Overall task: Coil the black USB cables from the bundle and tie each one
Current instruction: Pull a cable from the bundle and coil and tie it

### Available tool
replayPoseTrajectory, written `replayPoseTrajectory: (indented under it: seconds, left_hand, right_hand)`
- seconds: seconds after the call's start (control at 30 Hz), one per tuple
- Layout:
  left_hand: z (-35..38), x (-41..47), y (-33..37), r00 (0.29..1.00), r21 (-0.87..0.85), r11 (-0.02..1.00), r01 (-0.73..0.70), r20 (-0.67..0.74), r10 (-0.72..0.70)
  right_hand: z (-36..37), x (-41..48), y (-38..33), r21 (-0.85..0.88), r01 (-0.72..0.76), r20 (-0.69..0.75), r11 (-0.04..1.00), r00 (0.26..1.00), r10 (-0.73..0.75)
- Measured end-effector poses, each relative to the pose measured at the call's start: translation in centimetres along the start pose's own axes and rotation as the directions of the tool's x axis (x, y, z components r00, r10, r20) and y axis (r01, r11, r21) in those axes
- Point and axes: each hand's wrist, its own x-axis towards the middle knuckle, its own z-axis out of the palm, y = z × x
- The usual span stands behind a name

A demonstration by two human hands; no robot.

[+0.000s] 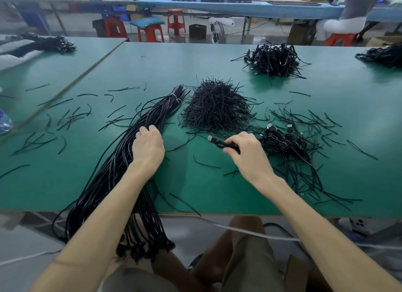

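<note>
A long bundle of black USB cables (113, 167), bound with a white tie near its far end, runs from the table's middle over the near edge to my lap. My left hand (148, 147) lies on the bundle with its fingers curled into the strands. My right hand (245, 149) grips a coiled black cable (219, 142) whose silver plug points left. A heap of black twist ties (217, 108) lies just beyond both hands. Several coiled cables (287, 143) lie right of my right hand.
The green table (217, 58) carries loose twist ties scattered left and right. A pile of finished coils (274, 60) sits far right, more cable piles at the far left (43, 43) and right edge (382, 54). A person sits at the blue bench behind.
</note>
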Motion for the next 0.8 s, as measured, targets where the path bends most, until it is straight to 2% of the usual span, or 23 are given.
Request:
replayPoseTrajectory:
  seconds: [0.17,0.3,0.43,0.6,0.67,0.8]
  left_hand:
    - [-0.3,0.6,-0.6,0.997,-0.095,0.995,0.043,0.062,-0.037]
    - [-0.5,0.6,-0.8,0.999,-0.164,0.986,0.035,0.022,-0.031]
    - [-0.9,0.3,-0.8,1.000,-0.181,0.983,-0.011,-0.028,0.007]
    - [-1.6,-0.2,-0.2,0.992,-0.252,0.961,-0.118,-0.083,0.100]
    - [-1.9,-0.5,0.1,0.986,-0.277,0.947,-0.160,-0.093,0.139]
    - [-2.2,-0.8,1.1,0.983,-0.375,0.909,-0.183,-0.068,0.169]
  right_hand:
    - [-3.1,1.3,-0.1,-0.117,0.057,-0.200,0.992,0.976,-0.080]
    - [-4.7,2.3,1.8,-0.253,-0.032,-0.242,0.967,0.970,-0.032]
    - [-5.2,2.6,4.9,-0.423,-0.146,-0.241,0.894,0.970,0.044]
    - [-4.4,2.1,6.9,-0.444,-0.294,-0.235,0.847,0.950,0.206]
    - [-4.1,2.0,6.6,-0.448,-0.296,-0.260,0.844,0.946,0.194]
    - [-3.1,1.9,4.4,-0.429,-0.207,-0.305,0.879,0.949,0.075]
